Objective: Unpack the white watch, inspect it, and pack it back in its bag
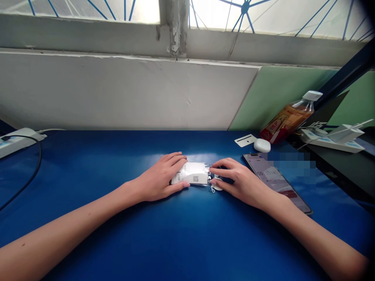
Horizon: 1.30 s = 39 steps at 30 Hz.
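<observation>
A small flat white box [199,173] with printed codes lies on the blue table, partly inside clear plastic. My left hand [165,173] grips its left end, with the fingers over the far edge and the thumb along the near edge. At the other end, the fingertips and thumb of my right hand [237,177] close around small white parts by the plastic's end. Exactly what they pinch is too small to tell. A short pale beaded chain [213,189] hangs out beside the right thumb, on the tabletop.
Right of my right hand lies a phone [278,179] showing a timer. Behind it are a white rounded case [262,145], a white card [245,140] and a tilted drink bottle [288,119]. A power strip [19,142] with a black cable [36,168] sits far left.
</observation>
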Each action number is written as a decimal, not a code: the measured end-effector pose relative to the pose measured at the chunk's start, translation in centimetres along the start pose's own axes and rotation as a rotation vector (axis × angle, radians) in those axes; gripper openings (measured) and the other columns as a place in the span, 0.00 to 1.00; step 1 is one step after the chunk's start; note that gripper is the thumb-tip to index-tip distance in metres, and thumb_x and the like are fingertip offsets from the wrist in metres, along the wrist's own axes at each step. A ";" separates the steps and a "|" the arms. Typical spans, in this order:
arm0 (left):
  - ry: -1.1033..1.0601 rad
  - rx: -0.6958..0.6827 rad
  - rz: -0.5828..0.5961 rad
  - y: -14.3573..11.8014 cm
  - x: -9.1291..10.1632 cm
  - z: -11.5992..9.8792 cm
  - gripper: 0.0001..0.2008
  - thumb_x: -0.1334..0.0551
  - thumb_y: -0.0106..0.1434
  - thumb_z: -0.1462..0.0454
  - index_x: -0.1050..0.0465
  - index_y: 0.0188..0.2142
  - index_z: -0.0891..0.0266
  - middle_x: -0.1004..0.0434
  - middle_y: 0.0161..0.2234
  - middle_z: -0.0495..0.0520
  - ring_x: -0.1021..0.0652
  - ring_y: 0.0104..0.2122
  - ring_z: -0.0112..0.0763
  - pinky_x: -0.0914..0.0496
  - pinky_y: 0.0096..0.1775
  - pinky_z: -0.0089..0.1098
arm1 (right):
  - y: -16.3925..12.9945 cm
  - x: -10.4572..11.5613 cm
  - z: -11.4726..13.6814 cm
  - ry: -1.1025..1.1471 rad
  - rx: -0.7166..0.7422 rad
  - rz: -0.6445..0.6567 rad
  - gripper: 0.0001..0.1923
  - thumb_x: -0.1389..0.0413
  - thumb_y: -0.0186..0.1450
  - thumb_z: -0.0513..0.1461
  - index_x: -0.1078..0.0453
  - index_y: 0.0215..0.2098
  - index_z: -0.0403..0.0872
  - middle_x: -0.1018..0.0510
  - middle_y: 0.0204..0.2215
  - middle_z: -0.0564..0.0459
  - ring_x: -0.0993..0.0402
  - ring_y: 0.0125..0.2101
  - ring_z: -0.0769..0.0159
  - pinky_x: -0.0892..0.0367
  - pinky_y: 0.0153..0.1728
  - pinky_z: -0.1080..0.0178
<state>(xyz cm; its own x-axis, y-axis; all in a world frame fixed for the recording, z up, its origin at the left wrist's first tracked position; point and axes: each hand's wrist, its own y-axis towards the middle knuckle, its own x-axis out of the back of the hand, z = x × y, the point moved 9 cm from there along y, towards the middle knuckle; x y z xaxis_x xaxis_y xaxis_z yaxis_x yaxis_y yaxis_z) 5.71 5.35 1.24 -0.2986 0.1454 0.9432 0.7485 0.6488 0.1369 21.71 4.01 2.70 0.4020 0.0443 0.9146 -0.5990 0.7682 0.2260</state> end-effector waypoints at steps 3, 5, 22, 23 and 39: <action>-0.010 -0.005 -0.004 0.0 0.1 0.0 0.30 0.46 0.68 0.49 0.45 0.63 0.64 0.39 0.62 0.62 0.42 0.63 0.48 0.41 0.60 0.46 | 0.0 0.0 0.1 -0.003 0.012 -0.012 0.13 0.47 0.69 0.43 0.26 0.48 0.49 0.26 0.48 0.46 0.31 0.47 0.56 0.31 0.47 0.53; -0.015 -0.010 -0.018 0.0 0.2 0.0 0.30 0.46 0.68 0.49 0.44 0.63 0.64 0.38 0.61 0.63 0.40 0.62 0.48 0.40 0.59 0.46 | -0.1 0.0 0.2 -0.001 0.017 -0.027 0.13 0.47 0.68 0.43 0.27 0.48 0.49 0.26 0.48 0.45 0.31 0.48 0.56 0.31 0.48 0.53; -0.082 -0.082 -0.132 0.1 1.2 -1.0 0.25 0.38 0.63 0.56 0.35 0.56 0.64 0.29 0.54 0.62 0.32 0.57 0.48 0.35 0.56 0.44 | 0.1 -0.3 1.3 0.031 0.064 -0.143 0.08 0.45 0.67 0.39 0.26 0.41 0.45 0.32 0.59 0.42 0.43 0.62 0.51 0.38 0.57 0.47; -0.078 -0.083 -0.135 0.1 1.2 -1.0 0.25 0.38 0.62 0.56 0.35 0.56 0.64 0.29 0.54 0.62 0.32 0.56 0.47 0.35 0.56 0.43 | 0.0 -0.2 1.4 0.018 0.071 -0.144 0.08 0.45 0.67 0.40 0.26 0.41 0.45 0.32 0.58 0.42 0.43 0.62 0.51 0.37 0.57 0.47; -0.031 -0.039 -0.145 0.1 1.2 -0.7 0.25 0.39 0.62 0.55 0.36 0.55 0.65 0.29 0.53 0.63 0.31 0.55 0.47 0.33 0.54 0.44 | -0.2 0.7 1.1 -0.069 0.103 -0.087 0.11 0.47 0.68 0.40 0.27 0.46 0.46 0.28 0.55 0.45 0.45 0.63 0.53 0.37 0.58 0.49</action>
<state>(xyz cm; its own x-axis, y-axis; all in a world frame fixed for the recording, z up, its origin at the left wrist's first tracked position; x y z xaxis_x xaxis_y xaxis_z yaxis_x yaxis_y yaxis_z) 5.84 5.02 2.58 -0.4225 0.0758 0.9032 0.7184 0.6356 0.2827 21.39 3.17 3.64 0.4093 -0.0659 0.9100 -0.6333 0.6975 0.3354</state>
